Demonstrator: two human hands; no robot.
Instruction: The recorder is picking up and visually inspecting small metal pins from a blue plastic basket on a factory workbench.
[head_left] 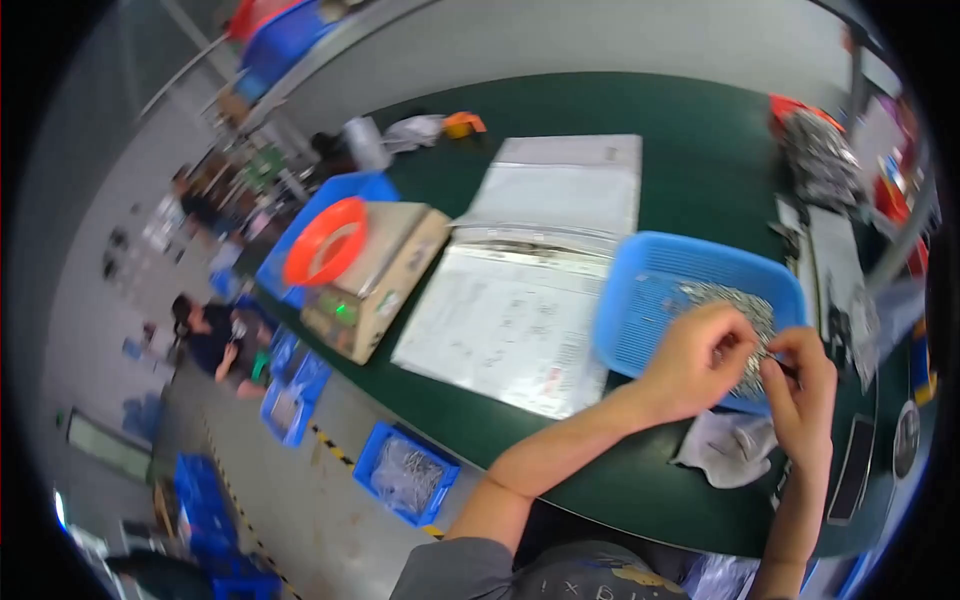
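A blue plastic tray (650, 275) sits on the green table (600, 120) with a heap of small silvery metal parts (730, 300) in it. My left hand (695, 360) is over the tray's near edge, fingers curled on some of the small parts. My right hand (805, 385) is just to its right, fingers pinched on a small metal part beside the tray's near right corner. The two hands almost touch.
An open binder with white printed sheets (530, 290) lies left of the tray. A scale with an orange bowl (330, 245) stands further left. A grey cloth (730, 450) lies under my hands. A phone (855, 470) lies at right. Blue bins (405, 475) stand on the floor, where a person sits (215, 340).
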